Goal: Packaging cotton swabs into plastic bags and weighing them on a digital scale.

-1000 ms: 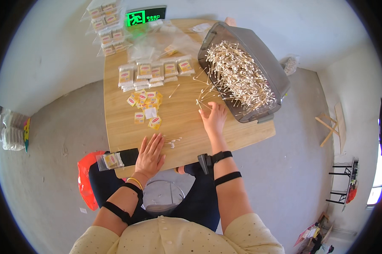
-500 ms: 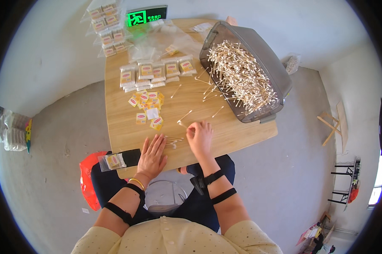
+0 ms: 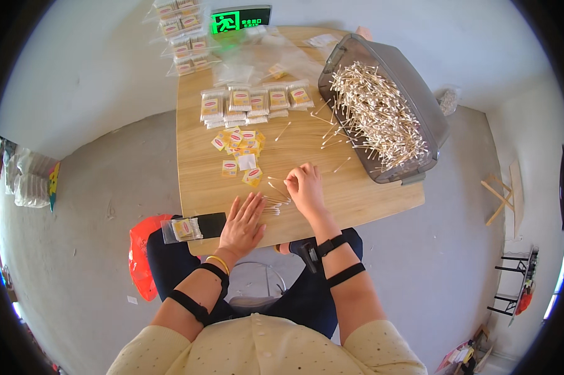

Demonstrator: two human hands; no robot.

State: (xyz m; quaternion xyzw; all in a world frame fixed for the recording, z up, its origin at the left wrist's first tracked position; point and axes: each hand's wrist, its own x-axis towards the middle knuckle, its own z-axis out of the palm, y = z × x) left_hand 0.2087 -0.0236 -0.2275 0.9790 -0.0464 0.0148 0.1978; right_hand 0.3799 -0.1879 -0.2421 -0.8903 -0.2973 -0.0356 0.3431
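My left hand [image 3: 243, 223] lies flat on the near part of the table, fingers stretched out and slightly apart. Its fingertips rest beside a small bunch of cotton swabs [image 3: 272, 207], whose far ends may be covered. My right hand [image 3: 306, 189] is in a pinch just beyond and to the right of this bunch. A cotton swab [image 3: 277, 179] runs leftward from its fingertips; another loose swab lies close below. Left of my left hand, a clear bag [image 3: 171, 232] with a swab pack and yellow card sits on a black pad [image 3: 212, 225].
A grey plastic bin [image 3: 413, 87] full of cotton swabs lies tilted at the right of the table [image 3: 357, 203]. Filled swab packs [image 3: 257, 103] stand in rows farther back, with yellow cards [image 3: 238, 144] scattered before them. More bagged packs [image 3: 185, 44] are stacked at the back left.
The whole view has shifted, so things appear farther right. My right hand has moved away from me and slightly left over the table, onto the loose swabs. My left hand stays flat.
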